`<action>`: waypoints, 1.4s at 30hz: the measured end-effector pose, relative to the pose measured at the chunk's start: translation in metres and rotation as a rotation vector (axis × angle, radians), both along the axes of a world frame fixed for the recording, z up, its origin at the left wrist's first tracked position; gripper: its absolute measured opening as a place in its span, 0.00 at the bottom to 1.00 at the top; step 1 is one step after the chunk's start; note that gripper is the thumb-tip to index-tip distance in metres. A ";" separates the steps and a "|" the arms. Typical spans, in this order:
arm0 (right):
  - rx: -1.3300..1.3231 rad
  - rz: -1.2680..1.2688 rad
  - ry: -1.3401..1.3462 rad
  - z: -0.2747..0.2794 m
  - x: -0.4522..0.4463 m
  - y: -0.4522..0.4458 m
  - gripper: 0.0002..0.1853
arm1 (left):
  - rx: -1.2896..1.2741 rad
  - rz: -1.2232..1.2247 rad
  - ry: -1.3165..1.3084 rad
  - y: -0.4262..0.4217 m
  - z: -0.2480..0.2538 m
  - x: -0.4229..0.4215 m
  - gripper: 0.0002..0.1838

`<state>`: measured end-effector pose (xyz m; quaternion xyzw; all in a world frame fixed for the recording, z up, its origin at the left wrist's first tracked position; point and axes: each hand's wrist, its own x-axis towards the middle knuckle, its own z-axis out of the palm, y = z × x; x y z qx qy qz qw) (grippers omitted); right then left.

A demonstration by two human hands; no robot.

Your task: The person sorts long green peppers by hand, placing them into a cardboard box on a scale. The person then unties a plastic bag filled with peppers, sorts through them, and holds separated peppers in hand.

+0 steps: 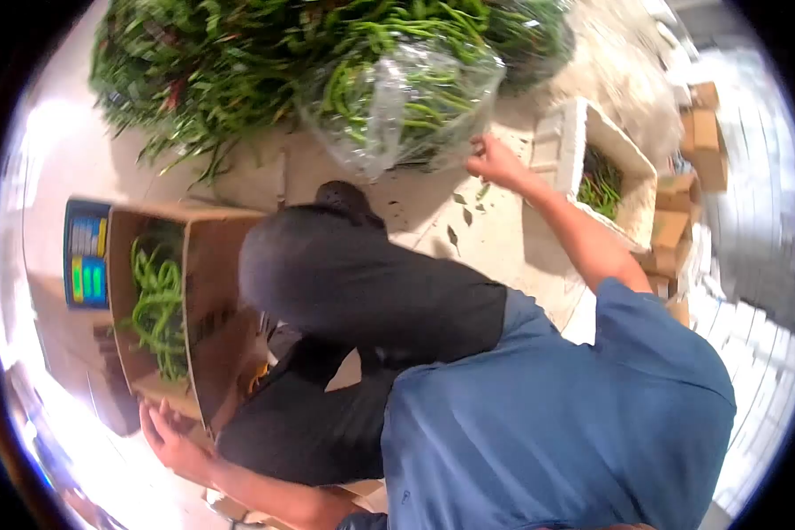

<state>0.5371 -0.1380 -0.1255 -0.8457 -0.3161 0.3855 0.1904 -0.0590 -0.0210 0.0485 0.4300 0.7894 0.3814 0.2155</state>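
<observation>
My left hand [173, 443] is at the near edge of an open cardboard box [219, 305], fingers stretched out and apart by its rim. Long green peppers [159, 305] lie inside that box. My right hand [500, 165] is by the lower right edge of a clear plastic bag [387, 93] filled with green peppers. Its fingers are curled together; what they hold, if anything, is too small to make out.
Behind the bag rises a big heap of green peppers [203, 71]. To the right stands a white foam box [548, 146] with peppers in it, beside cardboard boxes [705, 132]. Loose leaves [453, 237] and a knife-like object [282, 177] lie on the floor.
</observation>
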 end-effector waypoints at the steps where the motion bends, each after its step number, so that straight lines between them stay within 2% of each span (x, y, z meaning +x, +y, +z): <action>1: -0.065 0.025 -0.108 -0.060 0.027 -0.046 0.38 | -0.002 -0.020 -0.015 0.000 -0.011 -0.016 0.19; 3: -0.270 0.025 -0.116 -0.122 0.039 -0.118 0.50 | -0.047 -0.072 0.017 0.003 -0.020 -0.029 0.19; 4: -0.295 0.136 -0.184 -0.166 0.046 -0.156 0.57 | -0.063 -0.080 0.048 0.003 -0.022 -0.023 0.19; 5: -0.365 0.112 -0.160 -0.170 0.037 -0.171 0.65 | -0.079 -0.081 0.083 0.004 -0.022 -0.016 0.20; 9: -0.341 -0.027 -0.155 -0.191 0.028 -0.174 0.64 | -0.098 -0.057 0.102 0.008 -0.029 0.005 0.19; 13: -0.288 -0.237 -0.201 -0.197 0.038 -0.116 0.61 | -0.083 -0.207 0.314 0.013 -0.038 0.003 0.19; 16: -0.207 -0.135 -0.345 -0.218 0.061 -0.089 0.55 | -0.125 -0.236 0.419 0.015 -0.039 0.012 0.18; 20: -0.386 0.086 -0.302 -0.215 0.068 -0.068 0.48 | -0.139 -0.244 0.407 0.017 -0.045 0.017 0.17; 27: -0.350 0.374 -0.356 -0.186 -0.005 -0.097 0.52 | -0.128 -0.334 0.421 0.019 -0.045 0.031 0.16; 33: -0.231 0.475 -0.411 -0.197 -0.051 -0.136 0.52 | -0.136 -0.383 0.515 0.027 -0.042 0.052 0.17; 37: -0.062 0.463 -0.437 -0.205 -0.058 -0.155 0.42 | -0.119 -0.428 0.601 0.028 -0.044 0.053 0.18; 38: 0.067 0.392 -0.477 -0.206 -0.057 -0.157 0.31 | -0.116 -0.440 0.617 0.026 -0.044 0.051 0.18; 42: 0.183 0.311 -0.303 -0.231 -0.042 -0.155 0.17 | -0.148 -0.427 0.587 0.024 -0.043 0.042 0.19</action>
